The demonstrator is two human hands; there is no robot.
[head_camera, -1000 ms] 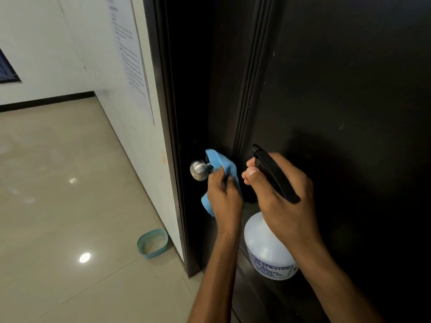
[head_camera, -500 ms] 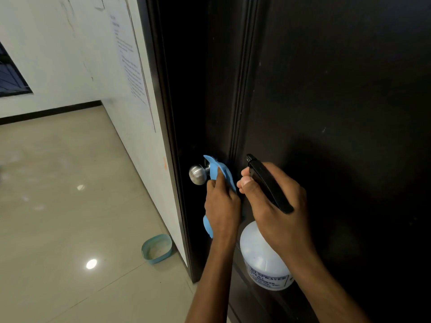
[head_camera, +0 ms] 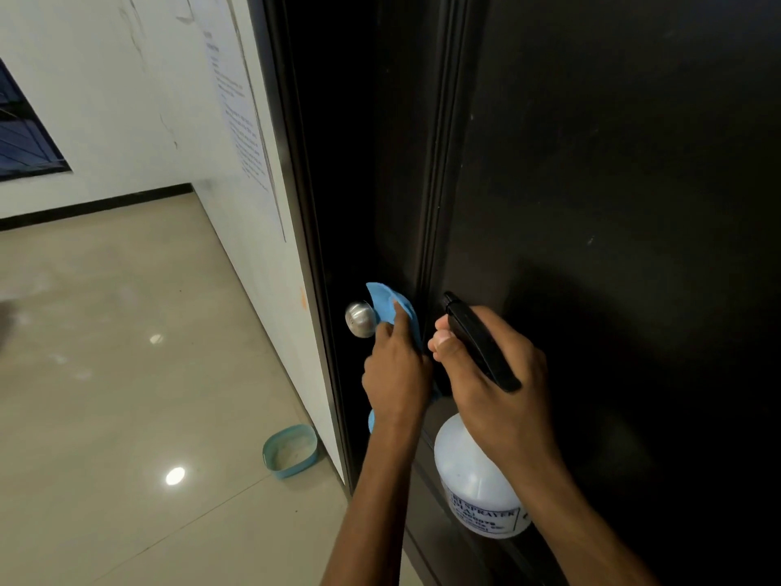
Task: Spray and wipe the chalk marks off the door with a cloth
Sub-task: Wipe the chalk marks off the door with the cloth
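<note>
While our left hand (head_camera: 397, 374) is pressing the blue cloth (head_camera: 391, 308) higher beside the round metal knob (head_camera: 359, 319) at centre frame, our right hand (head_camera: 490, 374) is gripping the white spray bottle (head_camera: 473, 480); wiping the dark door (head_camera: 591, 184) is progressing upward.

The door (head_camera: 591, 162) filling the right of the frame was near-black. The cloth (head_camera: 391, 308) was light blue, beside a silver knob (head_camera: 359, 319). The spray bottle (head_camera: 473, 484) was white with a black head and dark-lettered label. At lower left, a teal dish (head_camera: 291, 452) sat on glossy beige floor tiles (head_camera: 126, 374); the wall (head_camera: 126, 78) was white.
</note>
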